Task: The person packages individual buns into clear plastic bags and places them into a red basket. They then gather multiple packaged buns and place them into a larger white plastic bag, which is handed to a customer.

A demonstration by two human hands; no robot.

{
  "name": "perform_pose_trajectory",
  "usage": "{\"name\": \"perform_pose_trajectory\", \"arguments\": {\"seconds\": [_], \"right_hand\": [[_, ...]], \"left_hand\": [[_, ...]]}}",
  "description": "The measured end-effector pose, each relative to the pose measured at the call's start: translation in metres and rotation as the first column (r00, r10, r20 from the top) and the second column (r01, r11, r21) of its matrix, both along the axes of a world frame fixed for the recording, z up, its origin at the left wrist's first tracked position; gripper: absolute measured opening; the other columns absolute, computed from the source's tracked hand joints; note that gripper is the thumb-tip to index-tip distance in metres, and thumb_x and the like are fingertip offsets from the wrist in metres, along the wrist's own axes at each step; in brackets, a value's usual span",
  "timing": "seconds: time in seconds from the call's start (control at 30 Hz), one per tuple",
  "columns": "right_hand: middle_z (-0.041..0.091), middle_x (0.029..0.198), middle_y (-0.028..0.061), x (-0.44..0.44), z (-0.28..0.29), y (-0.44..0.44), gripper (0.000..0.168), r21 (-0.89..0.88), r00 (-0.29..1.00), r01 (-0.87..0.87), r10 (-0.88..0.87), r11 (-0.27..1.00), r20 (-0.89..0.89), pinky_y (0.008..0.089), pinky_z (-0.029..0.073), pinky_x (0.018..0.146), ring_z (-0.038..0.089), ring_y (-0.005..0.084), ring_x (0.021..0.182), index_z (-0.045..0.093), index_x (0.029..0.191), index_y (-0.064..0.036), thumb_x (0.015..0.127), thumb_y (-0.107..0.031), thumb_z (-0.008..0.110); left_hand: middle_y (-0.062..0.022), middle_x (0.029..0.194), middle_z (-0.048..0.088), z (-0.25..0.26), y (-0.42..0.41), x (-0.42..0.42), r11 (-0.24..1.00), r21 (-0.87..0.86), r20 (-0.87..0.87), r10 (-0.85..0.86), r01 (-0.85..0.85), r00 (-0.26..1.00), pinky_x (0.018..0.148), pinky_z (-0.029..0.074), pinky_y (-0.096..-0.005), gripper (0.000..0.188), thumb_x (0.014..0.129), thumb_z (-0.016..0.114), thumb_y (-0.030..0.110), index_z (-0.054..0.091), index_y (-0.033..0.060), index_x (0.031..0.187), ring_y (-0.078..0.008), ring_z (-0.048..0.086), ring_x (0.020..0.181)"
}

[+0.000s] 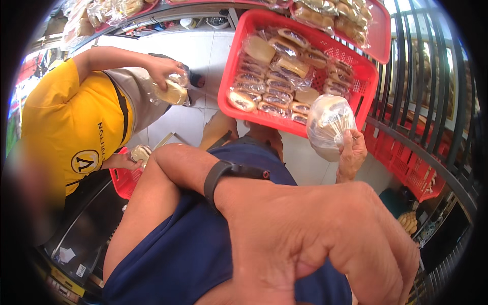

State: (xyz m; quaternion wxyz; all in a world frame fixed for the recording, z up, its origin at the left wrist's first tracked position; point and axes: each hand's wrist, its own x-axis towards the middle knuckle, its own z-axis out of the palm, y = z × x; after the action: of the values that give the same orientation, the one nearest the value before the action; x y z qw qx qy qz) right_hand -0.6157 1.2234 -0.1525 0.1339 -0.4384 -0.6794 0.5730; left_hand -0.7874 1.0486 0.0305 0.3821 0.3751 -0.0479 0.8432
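Observation:
My left hand [328, 236], with a dark watch [236, 173] on its wrist, is raised very close to the camera. Its fingers bend downward and the fingertips are hidden, so whether they hold something cannot be told. Beyond it my right hand [351, 154] pinches the gathered neck of a clear plastic bag [331, 126] with bread inside. The bag hangs over the near right corner of a red plastic crate [228, 68]. In the crate lie rows of filled buns [276, 97] in clear wrappers, some stacked on others.
At the left a person in a yellow shirt [65, 114] holds wrapped bread [173, 93] in one hand and another pack [141, 154] over a red basket [124, 179]. Red trays [383, 34] of bread stand beyond the crate. Black metal bars [415, 76] and more red crates [415, 167] are at the right.

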Motion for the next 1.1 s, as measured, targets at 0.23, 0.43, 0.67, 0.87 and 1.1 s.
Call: {"name": "perform_pose_trajectory", "arguments": {"seconds": [0.23,0.43,0.67,0.87,1.1], "right_hand": [[0.046,0.058,-0.0064,0.052,0.006,-0.008,0.02,0.121,0.924,-0.212,0.158,0.97,0.349,0.0259,0.03,0.05,0.038,0.0028,0.055,0.067,0.092,-0.001,0.095,-0.021,0.069],[0.047,0.056,-0.0017,0.07,-0.002,-0.025,0.022,0.065,0.893,-0.293,0.249,0.954,0.374,0.0307,0.034,0.05,0.042,0.0069,0.054,0.067,0.093,-0.002,0.093,-0.023,0.07],[0.042,0.058,0.001,0.047,0.033,-0.085,0.016,0.214,0.833,-0.491,0.384,0.844,0.398,0.0332,0.035,0.05,0.039,0.0124,0.053,0.067,0.094,-0.006,0.091,-0.022,0.071],[0.055,0.069,0.0027,0.048,0.033,-0.153,0.02,0.024,0.723,-0.665,0.635,0.747,0.273,0.0324,0.045,0.056,0.053,0.0131,0.063,0.066,0.103,-0.007,0.086,-0.016,0.071],[0.071,0.089,0.0169,0.029,0.054,-0.28,0.033,0.172,0.342,-0.939,0.865,0.298,0.366,0.0423,0.054,0.075,0.071,0.0327,0.084,0.065,0.111,-0.006,0.086,-0.027,0.068]], "left_hand": [[-0.0137,0.099,0.069,0.01,-0.001,0.017,0.995,-0.047,-0.008,-0.085,0.084,0.996,0.077,0.053,-0.0375,0.041,0.088,0.077,0.037,0.07,-0.0026,0.097,-0.0261,0.067,0.088],[-0.0113,0.094,0.07,0.013,-0.023,0.03,0.959,-0.266,-0.18,-0.153,0.102,0.972,0.076,0.052,-0.0383,0.033,0.09,0.076,0.032,0.071,-0.0003,0.091,-0.0255,0.067,0.085],[-0.01,0.096,0.069,-0.011,-0.088,0.07,0.848,-0.512,-0.501,-0.165,-0.137,0.849,0.084,0.049,-0.0397,0.031,0.084,0.079,0.029,0.069,0.0032,0.098,-0.0284,0.064,0.093],[-0.0101,0.101,0.067,-0.015,-0.183,0.077,0.745,-0.33,-0.883,-0.025,-0.58,0.469,0.091,0.046,-0.0442,0.032,0.08,0.079,0.028,0.067,0.0045,0.099,-0.0318,0.061,0.101],[-0.0127,0.103,0.066,-0.07,-0.317,0.114,0.49,-0.231,-0.96,0.022,-0.84,0.278,0.09,0.048,-0.0471,0.032,0.08,0.076,0.025,0.066,0.0035,0.101,-0.0338,0.061,0.103]]}}
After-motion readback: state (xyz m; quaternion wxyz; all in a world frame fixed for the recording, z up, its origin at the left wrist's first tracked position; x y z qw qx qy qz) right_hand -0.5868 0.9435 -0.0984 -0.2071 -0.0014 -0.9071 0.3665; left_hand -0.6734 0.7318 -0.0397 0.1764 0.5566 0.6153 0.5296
